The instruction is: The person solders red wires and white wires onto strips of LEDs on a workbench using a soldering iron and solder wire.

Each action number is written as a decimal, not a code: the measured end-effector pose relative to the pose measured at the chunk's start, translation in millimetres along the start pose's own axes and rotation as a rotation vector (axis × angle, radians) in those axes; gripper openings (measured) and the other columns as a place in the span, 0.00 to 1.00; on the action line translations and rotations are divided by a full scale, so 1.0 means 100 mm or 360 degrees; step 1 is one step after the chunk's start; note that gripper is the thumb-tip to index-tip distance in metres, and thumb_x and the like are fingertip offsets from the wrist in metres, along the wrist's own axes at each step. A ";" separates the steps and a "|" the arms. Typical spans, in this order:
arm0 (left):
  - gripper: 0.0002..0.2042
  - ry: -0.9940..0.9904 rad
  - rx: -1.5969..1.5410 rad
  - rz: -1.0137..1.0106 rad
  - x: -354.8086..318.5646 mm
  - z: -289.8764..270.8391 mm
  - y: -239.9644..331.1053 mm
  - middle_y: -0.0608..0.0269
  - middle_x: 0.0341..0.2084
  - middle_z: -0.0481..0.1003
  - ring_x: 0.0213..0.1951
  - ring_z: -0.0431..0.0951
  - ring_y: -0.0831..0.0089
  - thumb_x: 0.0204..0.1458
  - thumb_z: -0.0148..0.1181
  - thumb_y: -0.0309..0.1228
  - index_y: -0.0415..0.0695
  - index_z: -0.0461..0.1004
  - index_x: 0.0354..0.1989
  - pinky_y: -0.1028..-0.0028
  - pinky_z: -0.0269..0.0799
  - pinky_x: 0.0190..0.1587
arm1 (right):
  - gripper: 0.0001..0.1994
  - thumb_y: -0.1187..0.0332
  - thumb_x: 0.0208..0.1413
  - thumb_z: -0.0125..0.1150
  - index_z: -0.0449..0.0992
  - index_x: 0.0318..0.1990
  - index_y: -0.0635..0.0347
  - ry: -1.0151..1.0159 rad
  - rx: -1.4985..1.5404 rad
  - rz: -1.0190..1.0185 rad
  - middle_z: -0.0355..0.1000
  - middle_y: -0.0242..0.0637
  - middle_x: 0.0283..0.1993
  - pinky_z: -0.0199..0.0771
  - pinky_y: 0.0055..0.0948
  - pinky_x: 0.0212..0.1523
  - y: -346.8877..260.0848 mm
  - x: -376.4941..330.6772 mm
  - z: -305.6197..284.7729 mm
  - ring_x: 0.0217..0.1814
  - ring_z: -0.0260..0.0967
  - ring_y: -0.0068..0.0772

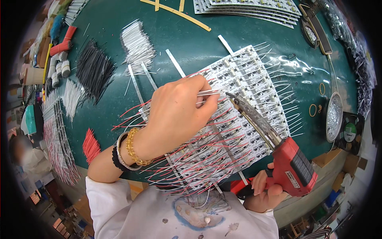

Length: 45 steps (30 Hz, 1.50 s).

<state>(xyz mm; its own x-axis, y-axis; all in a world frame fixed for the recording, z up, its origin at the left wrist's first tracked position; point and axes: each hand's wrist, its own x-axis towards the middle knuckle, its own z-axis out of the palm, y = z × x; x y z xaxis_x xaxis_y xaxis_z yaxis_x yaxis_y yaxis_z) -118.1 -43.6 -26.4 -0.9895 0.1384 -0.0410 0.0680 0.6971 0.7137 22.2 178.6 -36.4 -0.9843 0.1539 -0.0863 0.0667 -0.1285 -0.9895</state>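
Observation:
My left hand [179, 109] is closed in a pinch on several white wires [213, 91], held over the white circuit board panel [274, 105]. My right hand [267, 186] is wrapped round the grip of a red soldering gun [292, 169], low at the panel's right side. The gun's dark tip [230, 95] points up and left, close to the ends of the held wires; whether they touch I cannot tell. Many red and white wires [199, 159] stick out over the panel's lower left part, and more white ones fringe its right edge. My left hand and forearm hide part of the panel.
On the green tabletop [171, 36] lie piles of white wires [138, 42], black wires [93, 71] and short red wires [91, 145]. Stacked panels [250, 14] are at the back. To the right stand a round metal dish [334, 115] and a solder spool [350, 131]. Metal strips [175, 63] extend beyond the panel.

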 end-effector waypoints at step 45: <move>0.03 -0.0079 -0.0139 0.0225 -0.26 -0.06 0.25 0.58 0.17 0.72 0.18 0.72 0.66 0.53 0.55 0.23 0.39 0.67 0.32 0.70 0.65 0.21 | 0.39 0.43 0.51 0.57 0.57 0.53 0.76 0.0046 0.0068 -0.0029 0.61 0.28 0.11 0.60 0.19 0.13 -0.01 -0.26 -0.15 0.08 0.57 0.21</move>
<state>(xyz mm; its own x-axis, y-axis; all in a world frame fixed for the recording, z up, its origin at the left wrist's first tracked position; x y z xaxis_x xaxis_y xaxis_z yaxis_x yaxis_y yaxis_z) -91.4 -33.7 -3.3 -0.9632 0.2669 0.0313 0.1927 0.6047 0.7728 50.1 189.5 -34.6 -0.9801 0.1850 -0.0725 0.0413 -0.1672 -0.9851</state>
